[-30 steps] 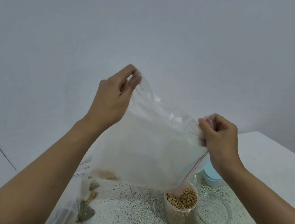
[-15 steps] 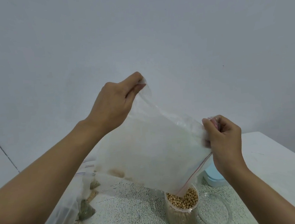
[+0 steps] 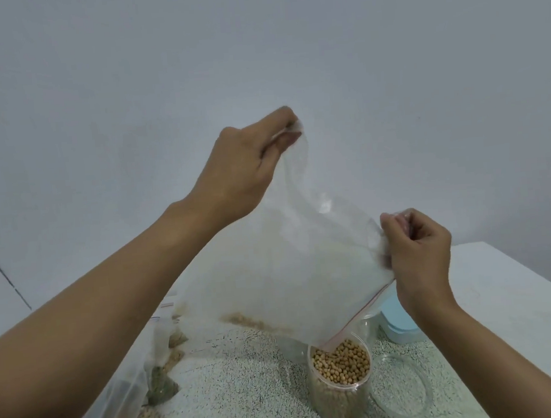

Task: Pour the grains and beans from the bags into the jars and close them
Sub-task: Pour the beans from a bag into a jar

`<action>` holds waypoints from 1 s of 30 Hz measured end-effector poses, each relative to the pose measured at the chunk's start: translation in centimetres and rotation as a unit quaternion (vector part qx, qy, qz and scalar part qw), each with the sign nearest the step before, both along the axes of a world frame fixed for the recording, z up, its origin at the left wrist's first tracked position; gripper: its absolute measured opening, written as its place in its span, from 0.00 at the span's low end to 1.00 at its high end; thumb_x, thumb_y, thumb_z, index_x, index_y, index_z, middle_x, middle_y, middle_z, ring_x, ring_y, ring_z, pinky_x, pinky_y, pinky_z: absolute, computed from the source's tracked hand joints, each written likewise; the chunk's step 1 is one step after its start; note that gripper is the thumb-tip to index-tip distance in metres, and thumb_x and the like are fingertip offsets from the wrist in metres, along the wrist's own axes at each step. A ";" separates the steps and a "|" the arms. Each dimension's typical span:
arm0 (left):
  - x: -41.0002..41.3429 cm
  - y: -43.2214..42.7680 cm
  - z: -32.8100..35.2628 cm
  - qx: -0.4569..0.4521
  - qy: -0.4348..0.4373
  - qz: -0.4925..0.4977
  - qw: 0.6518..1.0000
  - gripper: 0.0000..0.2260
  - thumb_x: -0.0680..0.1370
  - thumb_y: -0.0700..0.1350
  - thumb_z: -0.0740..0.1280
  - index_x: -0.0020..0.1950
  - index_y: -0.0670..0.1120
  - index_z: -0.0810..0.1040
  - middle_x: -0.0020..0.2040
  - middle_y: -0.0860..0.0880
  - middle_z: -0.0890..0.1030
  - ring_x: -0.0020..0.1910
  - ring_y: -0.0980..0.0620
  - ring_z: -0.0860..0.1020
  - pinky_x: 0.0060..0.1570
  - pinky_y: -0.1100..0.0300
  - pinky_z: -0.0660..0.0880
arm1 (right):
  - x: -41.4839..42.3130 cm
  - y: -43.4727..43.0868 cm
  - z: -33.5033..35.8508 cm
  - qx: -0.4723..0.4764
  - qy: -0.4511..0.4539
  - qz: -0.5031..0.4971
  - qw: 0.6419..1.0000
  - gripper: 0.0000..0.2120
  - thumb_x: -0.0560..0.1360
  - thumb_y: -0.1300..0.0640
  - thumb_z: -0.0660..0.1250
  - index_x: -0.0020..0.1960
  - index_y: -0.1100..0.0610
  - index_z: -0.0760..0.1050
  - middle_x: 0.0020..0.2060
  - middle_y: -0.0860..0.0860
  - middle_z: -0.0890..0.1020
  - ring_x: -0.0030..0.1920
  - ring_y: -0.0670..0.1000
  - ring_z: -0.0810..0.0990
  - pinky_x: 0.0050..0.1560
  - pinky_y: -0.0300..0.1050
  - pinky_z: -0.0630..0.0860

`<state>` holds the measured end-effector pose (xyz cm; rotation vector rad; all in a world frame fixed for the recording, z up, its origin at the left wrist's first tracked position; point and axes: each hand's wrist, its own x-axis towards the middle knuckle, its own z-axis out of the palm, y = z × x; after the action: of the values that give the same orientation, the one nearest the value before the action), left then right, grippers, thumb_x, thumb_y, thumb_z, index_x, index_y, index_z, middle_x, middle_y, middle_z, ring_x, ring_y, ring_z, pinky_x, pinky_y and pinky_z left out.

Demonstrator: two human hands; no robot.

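A clear zip bag (image 3: 282,274) hangs tilted over an open clear jar (image 3: 342,385) that is full of pale round beans. My left hand (image 3: 248,168) pinches the bag's raised bottom corner, high at the centre. Lower and to the right, my right hand (image 3: 416,250) grips the bag's mouth edge by its red zip strip. The mouth's low corner touches the jar's rim. A thin line of beans lies along the bag's lower fold.
A second, empty clear jar (image 3: 404,393) stands right of the full one, with a light blue lid (image 3: 398,324) behind it. Several bags of grains and beans (image 3: 144,400) lie at the lower left. The white table (image 3: 504,289) ends at the right.
My left hand first dropped, then lifted the bag's corner higher and to the right, so the bag hangs steeper. My right hand stayed nearly in place.
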<state>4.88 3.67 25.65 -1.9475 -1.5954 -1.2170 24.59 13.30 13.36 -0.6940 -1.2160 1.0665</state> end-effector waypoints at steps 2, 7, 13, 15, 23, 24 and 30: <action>0.1 0.1 0.0 -0.005 -0.001 -0.002 1.000 0.07 0.86 0.46 0.61 0.53 0.45 0.76 0.30 0.52 0.70 0.28 0.50 0.64 0.33 0.60 0.66 | 0.0 0.1 -0.1 -0.001 -0.002 -0.002 1.000 0.22 0.79 0.66 0.66 0.33 0.56 0.58 0.27 0.47 0.60 0.26 0.45 0.59 0.26 0.37 0.61; -0.1 0.2 0.2 -0.012 -0.023 -0.004 1.000 0.07 0.86 0.47 0.61 0.52 0.46 0.75 0.30 0.50 0.69 0.28 0.51 0.62 0.33 0.57 0.65 | 0.1 0.6 0.0 -0.013 -0.003 -0.002 1.000 0.23 0.79 0.65 0.66 0.33 0.54 0.57 0.27 0.46 0.59 0.28 0.46 0.57 0.27 0.38 0.59; 0.5 0.6 -0.1 -0.030 -0.028 -0.016 0.999 0.07 0.86 0.47 0.61 0.52 0.46 0.75 0.29 0.53 0.69 0.27 0.52 0.64 0.33 0.61 0.65 | 0.2 0.4 -0.4 -0.033 0.013 -0.007 0.999 0.23 0.79 0.66 0.66 0.32 0.54 0.57 0.27 0.45 0.59 0.26 0.45 0.58 0.25 0.36 0.60; 0.5 0.8 0.7 -0.005 -0.030 -0.012 0.999 0.08 0.85 0.48 0.62 0.52 0.46 0.76 0.31 0.52 0.73 0.28 0.53 0.66 0.34 0.62 0.66 | 0.3 0.5 0.3 -0.025 0.019 -0.018 0.999 0.23 0.79 0.65 0.66 0.32 0.54 0.57 0.27 0.48 0.59 0.26 0.45 0.59 0.26 0.36 0.61; 1.0 1.3 1.4 -0.024 -0.026 -0.027 0.999 0.08 0.86 0.50 0.61 0.51 0.47 0.75 0.32 0.42 0.72 0.28 0.52 0.63 0.32 0.63 0.64 | 0.7 1.3 -0.2 -0.040 0.015 -0.025 0.999 0.19 0.79 0.63 0.67 0.35 0.63 0.60 0.30 0.53 0.61 0.28 0.47 0.59 0.28 0.39 0.61; 1.1 1.3 1.5 -0.033 -0.022 -0.031 0.999 0.08 0.86 0.50 0.61 0.51 0.47 0.75 0.31 0.42 0.71 0.28 0.51 0.63 0.32 0.63 0.64 | 0.7 1.4 -0.2 -0.041 0.016 -0.028 0.999 0.19 0.79 0.63 0.67 0.35 0.63 0.61 0.28 0.51 0.61 0.28 0.47 0.59 0.27 0.37 0.60; 1.3 1.5 0.8 -0.059 -0.026 -0.050 0.997 0.08 0.86 0.50 0.60 0.52 0.48 0.74 0.30 0.44 0.70 0.27 0.50 0.62 0.30 0.63 0.63 | 0.9 1.8 -0.7 -0.072 0.027 -0.023 0.997 0.22 0.79 0.63 0.67 0.36 0.61 0.55 0.27 0.47 0.60 0.28 0.46 0.58 0.26 0.36 0.59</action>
<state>6.19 5.20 26.48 -2.1093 -1.6477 -1.2466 25.51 15.08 12.64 -0.7959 -1.0799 1.1346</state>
